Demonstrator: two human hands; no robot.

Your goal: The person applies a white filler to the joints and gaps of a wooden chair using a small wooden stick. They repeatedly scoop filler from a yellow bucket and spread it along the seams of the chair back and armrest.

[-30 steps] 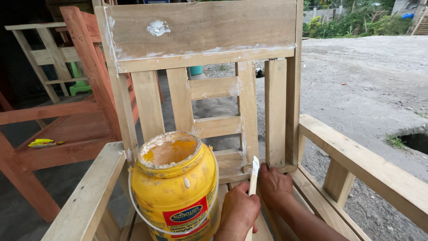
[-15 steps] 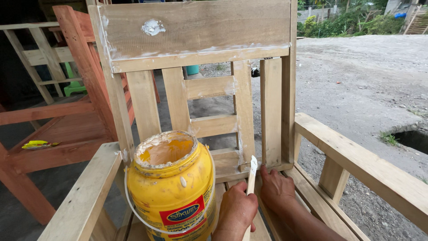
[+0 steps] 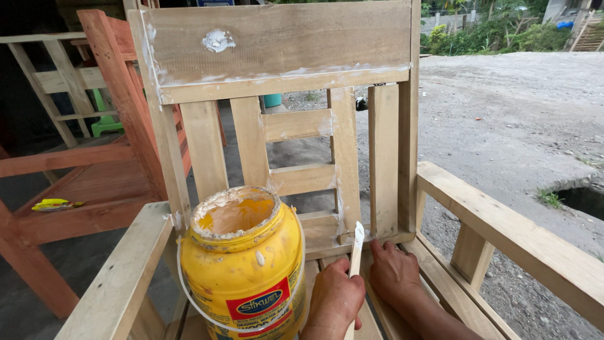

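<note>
My left hand (image 3: 333,299) is closed around a thin white-smeared stick (image 3: 357,242) that points up toward the lower rail of an unpainted wooden chair (image 3: 283,44). My right hand (image 3: 393,272) lies flat just right of it. Its fingertips press on the joint where the backrest slats meet the seat. An open yellow plastic tub (image 3: 242,264) with a crusted pale rim and a red label stands on the seat, left of both hands. White filler patches show on the chair's top board and along its joints.
The chair's armrests (image 3: 516,236) run along both sides. A reddish wooden chair (image 3: 94,170) stands at the left with a small yellow object (image 3: 53,204) on its seat. A bare chair frame and a green stool stand behind. Gravel ground and a dark pit (image 3: 585,198) lie to the right.
The view has shifted slightly. Both hands, the stick and the tub stay where they were.
</note>
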